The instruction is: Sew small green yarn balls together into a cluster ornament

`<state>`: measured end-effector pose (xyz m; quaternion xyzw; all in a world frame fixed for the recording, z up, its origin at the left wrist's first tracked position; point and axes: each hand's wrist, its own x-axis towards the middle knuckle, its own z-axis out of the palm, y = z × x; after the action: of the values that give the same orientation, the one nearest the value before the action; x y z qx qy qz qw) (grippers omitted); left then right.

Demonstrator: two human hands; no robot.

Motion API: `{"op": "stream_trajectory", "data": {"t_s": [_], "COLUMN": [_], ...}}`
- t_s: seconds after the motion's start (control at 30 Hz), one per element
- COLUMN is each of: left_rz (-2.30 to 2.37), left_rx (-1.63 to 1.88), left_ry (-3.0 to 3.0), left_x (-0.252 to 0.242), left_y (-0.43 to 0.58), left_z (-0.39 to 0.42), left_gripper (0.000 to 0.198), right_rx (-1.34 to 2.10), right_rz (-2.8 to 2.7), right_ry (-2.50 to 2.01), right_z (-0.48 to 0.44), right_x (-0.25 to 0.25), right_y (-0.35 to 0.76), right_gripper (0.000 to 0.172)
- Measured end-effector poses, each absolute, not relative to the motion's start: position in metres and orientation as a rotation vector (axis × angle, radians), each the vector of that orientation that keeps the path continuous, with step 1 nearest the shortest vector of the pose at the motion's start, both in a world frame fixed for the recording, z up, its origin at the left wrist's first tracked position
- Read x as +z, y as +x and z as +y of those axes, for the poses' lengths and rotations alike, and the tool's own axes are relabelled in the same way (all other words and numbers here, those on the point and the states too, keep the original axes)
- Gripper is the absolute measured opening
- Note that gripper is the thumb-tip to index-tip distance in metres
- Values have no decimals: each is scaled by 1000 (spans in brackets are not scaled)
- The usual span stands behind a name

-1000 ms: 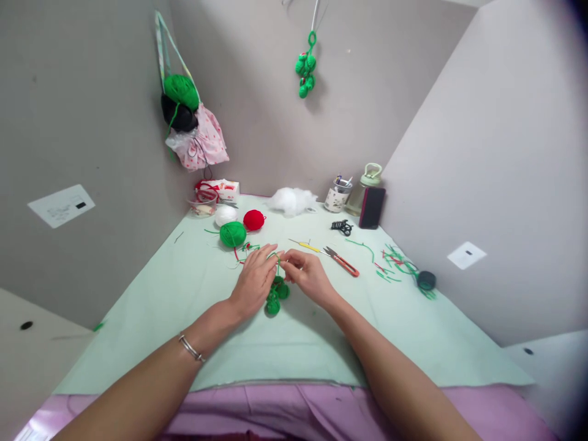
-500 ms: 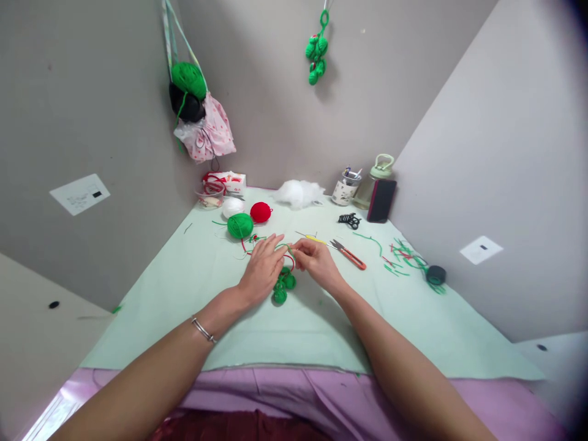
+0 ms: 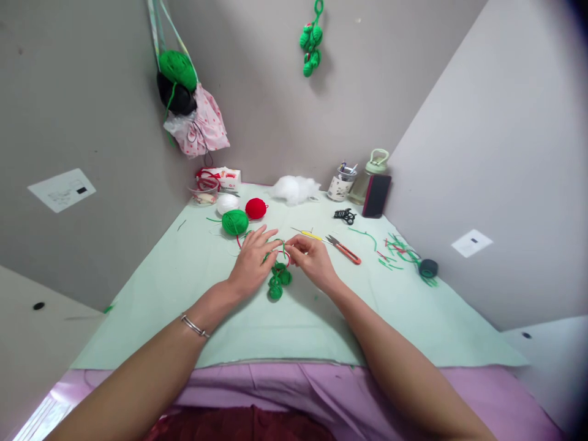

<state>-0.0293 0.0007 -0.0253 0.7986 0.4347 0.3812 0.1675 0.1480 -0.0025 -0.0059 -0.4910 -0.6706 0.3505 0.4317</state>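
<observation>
Both my hands meet at the middle of the table over a small bunch of green yarn balls (image 3: 275, 286). My left hand (image 3: 250, 263), wearing a silver bracelet, has its upper fingers stretched out; its thumb and index finger close on green yarn above the bunch. My right hand (image 3: 312, 260) pinches the green yarn (image 3: 283, 247) between thumb and fingertips, just right of the left fingers. A strand of red yarn (image 3: 288, 258) curves between the hands. The bunch lies below them near the tabletop, its upper part partly hidden by my left hand.
Behind my left hand lie green (image 3: 234, 222), red (image 3: 256, 209) and white yarn balls (image 3: 228, 204). White stuffing (image 3: 295, 190) sits at the back. A yellow-handled crochet hook (image 3: 311, 235), orange thread snips (image 3: 345, 250), a black claw clip (image 3: 345, 215) and yarn scraps (image 3: 399, 250) lie rightward.
My left fingers have spread more, and the green yarn between my hands now shows a short upright piece at the right fingertips. The whole view has shifted slightly.
</observation>
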Motion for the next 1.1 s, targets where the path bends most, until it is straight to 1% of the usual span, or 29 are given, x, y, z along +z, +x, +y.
{"op": "stream_trajectory", "data": {"t_s": [0.2, 0.4, 0.5, 0.77, 0.93, 1.1], "left_rz": [1196, 1118, 1067, 1031, 1010, 1021], "left_rx": [1261, 1166, 1171, 1170, 1149, 1156], "left_ry": [1786, 1392, 1310, 1196, 1160, 1163], "left_x": [-20, -17, -19, -16, -14, -14], "left_y": [-31, -30, -29, -26, -25, -25], "left_z": [3, 4, 5, 1, -1, 0], "left_gripper": [13, 23, 26, 28, 20, 13], "right_rx": [596, 254, 143, 17, -84, -154], "right_rz": [-1827, -1960, -2013, -2079, -2129, -2123], "right_ry": [-1299, -1356, -1358, -1343, -1319, -1328], "right_z": [-8, -12, -13, -11, -10, -9], "right_x": [-7, -7, -7, -13, -16, -16], "right_y": [147, 144, 143, 142, 141, 142], "right_gripper": [16, 16, 18, 18, 26, 25]}}
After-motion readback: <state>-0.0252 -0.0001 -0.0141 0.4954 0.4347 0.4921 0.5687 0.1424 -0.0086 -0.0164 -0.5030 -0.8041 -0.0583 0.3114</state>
